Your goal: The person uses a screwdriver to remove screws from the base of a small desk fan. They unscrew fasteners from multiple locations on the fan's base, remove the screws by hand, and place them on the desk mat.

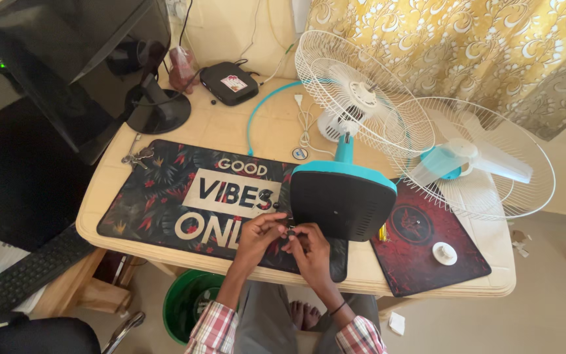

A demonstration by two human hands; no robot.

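Observation:
My left hand (261,234) and my right hand (306,246) meet over the front of a dark floral desk mat (158,196). Together their fingertips pinch a small black part (290,231), too small to identify. Just behind the hands stands a teal fan base (342,196) turned on its side, its black underside facing me. A small black dot-like piece (276,205) lies on the mat near the left hand.
A white fan grille (355,92) and a second grille with the teal motor and blades (473,157) lie at the back right. A red mat (427,242) holds a white knob (445,253). Monitor (80,59), black box (228,82), keys (137,157), green bucket (188,305) below.

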